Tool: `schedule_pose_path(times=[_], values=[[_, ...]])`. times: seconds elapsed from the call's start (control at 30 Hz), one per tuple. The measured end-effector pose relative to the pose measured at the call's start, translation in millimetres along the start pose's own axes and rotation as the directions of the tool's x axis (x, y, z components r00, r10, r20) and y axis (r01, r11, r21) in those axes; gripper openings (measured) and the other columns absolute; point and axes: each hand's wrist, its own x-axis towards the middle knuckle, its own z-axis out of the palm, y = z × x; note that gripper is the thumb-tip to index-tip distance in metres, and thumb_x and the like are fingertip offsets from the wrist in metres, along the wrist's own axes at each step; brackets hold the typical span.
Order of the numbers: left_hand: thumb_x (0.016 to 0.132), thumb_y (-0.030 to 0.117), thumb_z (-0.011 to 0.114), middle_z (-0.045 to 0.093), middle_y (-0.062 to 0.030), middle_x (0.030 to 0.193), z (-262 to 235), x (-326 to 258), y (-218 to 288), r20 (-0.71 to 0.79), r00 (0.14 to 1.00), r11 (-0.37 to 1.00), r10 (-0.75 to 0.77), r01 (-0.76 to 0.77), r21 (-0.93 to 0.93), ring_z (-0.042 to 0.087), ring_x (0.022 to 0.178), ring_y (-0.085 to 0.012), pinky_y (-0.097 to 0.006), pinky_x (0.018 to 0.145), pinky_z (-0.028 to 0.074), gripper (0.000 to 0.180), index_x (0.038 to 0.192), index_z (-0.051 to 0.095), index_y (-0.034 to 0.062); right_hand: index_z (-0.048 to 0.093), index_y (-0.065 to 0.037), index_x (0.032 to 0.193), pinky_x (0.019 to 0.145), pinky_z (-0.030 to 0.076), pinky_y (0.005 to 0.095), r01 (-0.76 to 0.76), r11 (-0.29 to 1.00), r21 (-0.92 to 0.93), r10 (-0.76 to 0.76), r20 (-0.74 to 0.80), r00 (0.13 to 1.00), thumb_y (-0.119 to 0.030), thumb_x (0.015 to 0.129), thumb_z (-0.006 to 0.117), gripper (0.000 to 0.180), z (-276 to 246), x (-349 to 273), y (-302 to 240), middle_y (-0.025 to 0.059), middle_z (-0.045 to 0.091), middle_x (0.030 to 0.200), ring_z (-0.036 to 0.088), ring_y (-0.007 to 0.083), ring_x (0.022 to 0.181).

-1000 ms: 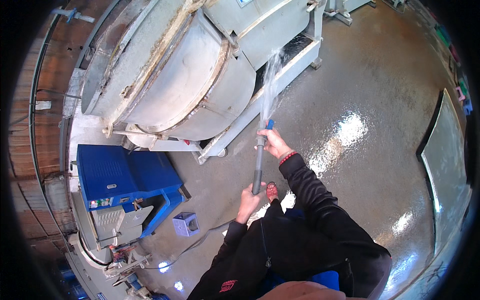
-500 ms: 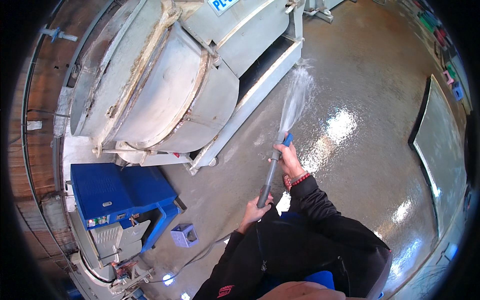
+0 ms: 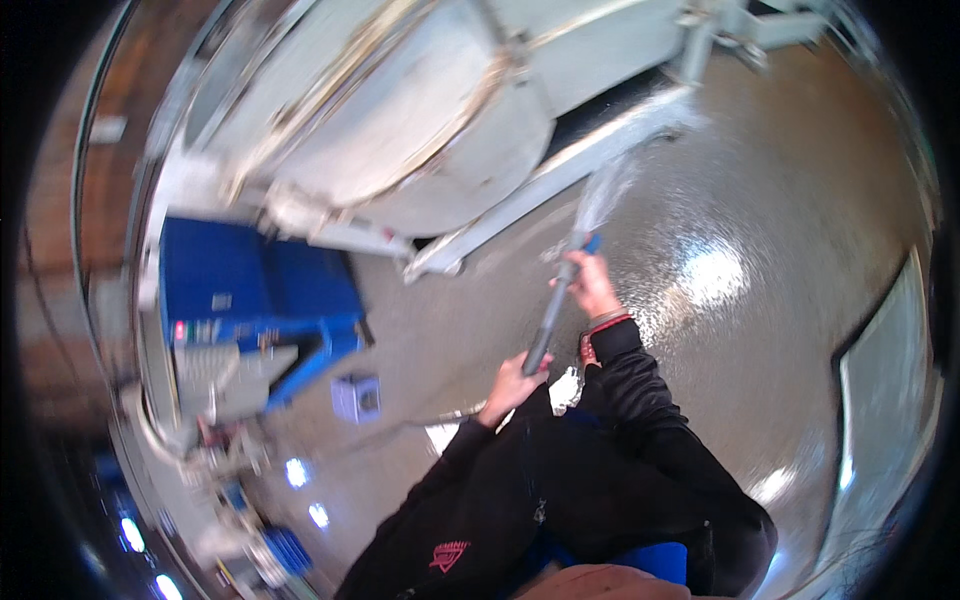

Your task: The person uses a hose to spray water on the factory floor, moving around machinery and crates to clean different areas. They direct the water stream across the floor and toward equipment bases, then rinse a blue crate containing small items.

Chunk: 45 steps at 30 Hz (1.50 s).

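Now | your right hand (image 3: pixel 594 285) wraps the lance (image 3: pixel 551 312) near its blue tip, left hand (image 3: pixel 512 380) clamps its lower end | spray strikes the frame rail (image 3: pixel 560 170) under the drum (image 3: pixel 400 130) | keep both grips closed, sweep slowly along the rail, brace on the wet floor (image 3: pixel 740 300).

I hold a long grey spray lance (image 3: pixel 548 312) in the middle of the frame, tilted up to the right; its blue tip sprays white water (image 3: pixel 607 190).
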Motion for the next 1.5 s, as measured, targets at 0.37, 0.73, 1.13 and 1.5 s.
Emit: schedule_pose_path(times=[0.37,0.73,1.13,1.5], values=[[0.085,0.050,0.055,0.060,-0.0227,0.110,16,-39,-42,-0.323,0.939,0.981,-0.115,0.056,-0.189,0.058,0.107,-0.0328,-0.036,0.089,0.044,0.069,0.139,0.034,0.0136,0.042,-0.009,0.107,0.064,0.050,0.0488,-0.375,0.902,-0.215,0.415,0.186,0.891,-0.008,0.077,0.060,0.035,19,47,85,0.0117,0.053,0.089,0.058,0.0315,0.081],[0.087,0.046,0.055,0.060,-0.0210,0.111,4,-80,-89,-0.194,0.946,0.911,-0.261,0.175,-0.373,0.059,0.105,-0.0306,-0.035,0.088,0.044,0.057,0.136,0.041,0.0185,0.043,-0.005,0.108,0.067,0.050,0.0490,-0.324,0.906,-0.271,0.361,0.098,0.927,-0.009,0.078,0.059,0.034,10,16,135,0.0098,0.052,0.092,0.058,0.0301,0.082],[0.089,0.033,0.057,0.061,-0.0092,0.089,12,-135,-200,-0.336,0.869,0.752,-0.363,0.060,-0.657,0.055,0.078,-0.0166,-0.028,0.070,0.045,0.056,0.139,0.036,0.0171,0.041,-0.010,0.108,0.062,0.049,0.0482,-0.370,0.721,-0.585,0.494,0.059,0.868,-0.010,0.078,0.059,0.035,53,0,278,0.0096,0.052,0.091,0.058,0.0306,0.081],[0.087,0.038,0.056,0.062,-0.0192,0.105,-6,-184,-245,-0.315,0.851,0.569,-0.420,-0.024,-0.822,0.060,0.101,-0.0320,-0.034,0.086,0.044,0.058,0.137,0.038,0.0142,0.042,-0.012,0.105,0.057,0.049,0.0468,-0.350,0.540,-0.765,0.514,-0.030,0.857,-0.011,0.076,0.058,0.033,97,-35,359,0.0099,0.050,0.090,0.057,0.0309,0.076]])
